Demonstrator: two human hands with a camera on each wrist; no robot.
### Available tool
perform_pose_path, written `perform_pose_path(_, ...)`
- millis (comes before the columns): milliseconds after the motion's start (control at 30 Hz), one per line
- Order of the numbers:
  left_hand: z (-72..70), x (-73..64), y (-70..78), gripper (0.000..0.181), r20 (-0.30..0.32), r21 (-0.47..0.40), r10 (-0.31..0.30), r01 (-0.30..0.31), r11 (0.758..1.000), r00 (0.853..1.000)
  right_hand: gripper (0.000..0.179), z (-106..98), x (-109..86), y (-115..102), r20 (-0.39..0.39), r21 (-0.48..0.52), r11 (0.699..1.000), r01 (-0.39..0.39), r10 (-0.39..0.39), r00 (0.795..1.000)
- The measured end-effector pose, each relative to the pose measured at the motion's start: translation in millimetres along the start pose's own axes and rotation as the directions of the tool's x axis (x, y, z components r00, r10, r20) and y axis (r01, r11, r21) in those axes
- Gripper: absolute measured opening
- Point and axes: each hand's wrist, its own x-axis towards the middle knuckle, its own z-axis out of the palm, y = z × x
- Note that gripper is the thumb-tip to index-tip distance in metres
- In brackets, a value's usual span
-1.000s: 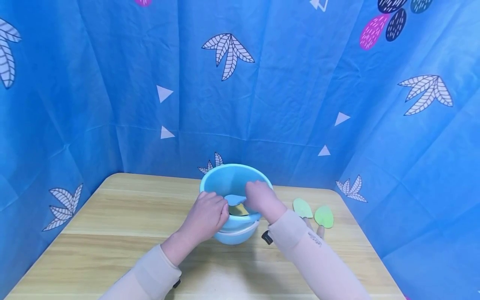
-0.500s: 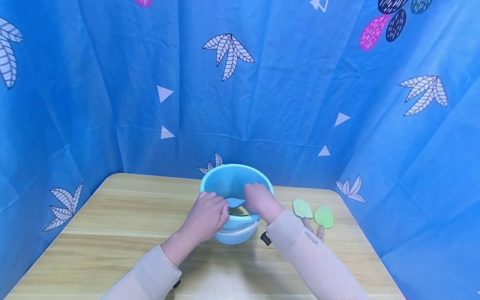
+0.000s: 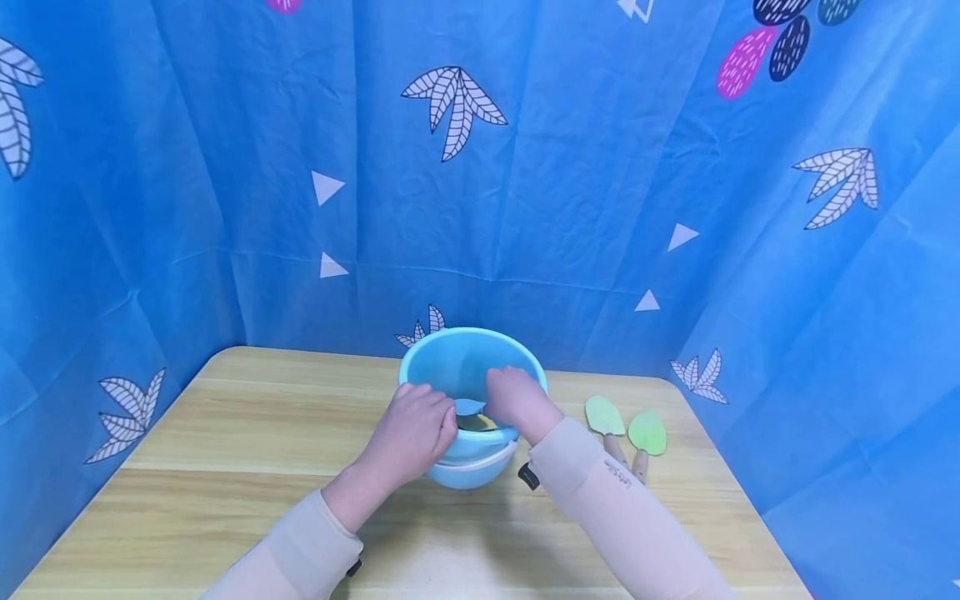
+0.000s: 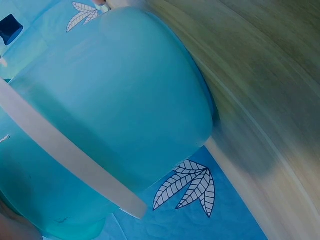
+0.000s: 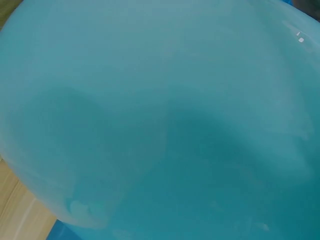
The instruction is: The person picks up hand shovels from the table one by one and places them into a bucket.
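Observation:
A light blue bucket (image 3: 459, 360) with a white handle (image 3: 483, 458) stands on the table, its mouth facing up toward me. My left hand (image 3: 416, 425) grips the front left of its rim; in the left wrist view the bucket's wall (image 4: 115, 90) and white handle fill much of the picture. My right hand (image 3: 519, 400), fingers curled, reaches over the right side of the rim into the mouth. It holds a blue leaf-shaped tool (image 3: 469, 407), whose grip is hidden by the fist. Below that, something yellow (image 3: 477, 422) shows inside. The right wrist view shows only bucket wall (image 5: 160, 120).
Two green leaf-shaped heads (image 3: 603, 415) on brownish handles (image 3: 641, 465) lie on the wooden table (image 3: 300, 417) to the right of the bucket, partly behind my right sleeve. A blue patterned curtain (image 3: 480, 208) hangs close behind the table and along both sides.
My right hand has shifted slightly left and the blue tool has sunk a little lower inside the bucket. The left hand and the bucket stay in place.

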Motion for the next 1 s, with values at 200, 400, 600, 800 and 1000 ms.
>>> perform_pose_path(200, -0.2, 0.2, -0.5, 0.024, -0.01, 0.008, 0.006, -0.006, 1.0, 1.0, 0.007, -1.0, 0.2, -1.9, 0.013, 0.01, 1.0, -0.007, 0.007, 1.0)
perform_pose_path(400, -0.4, 0.3, -0.5, 0.026, -0.009, 0.007, 0.001, -0.001, 1.0, 1.0, 0.009, -1.3, -1.0, -3.3, 0.018, -0.025, 1.0, 0.016, -0.015, 1.0)
perform_pose_path(600, 0.8, 0.8, -0.3, 0.025, -0.006, 0.002, -0.009, 0.009, 1.0, 1.0, 0.01, -1.3, -1.7, -2.9, 0.032, -0.048, 0.999, 0.025, -0.024, 0.999)
perform_pose_path(800, 2.1, 0.5, -0.8, 0.026, -0.01, 0.004, -0.002, 0.002, 1.0, 1.0, 0.012, 0.4, -2.1, -3.2, 0.052, -0.046, 0.999, 0.019, -0.017, 0.998)
perform_pose_path(1000, 1.9, 0.5, -0.4, 0.025, -0.019, 0.001, 0.004, -0.004, 1.0, 1.0, 0.01, 1.3, -2.3, -2.9, 0.05, -0.04, 0.999, 0.019, -0.017, 0.999)
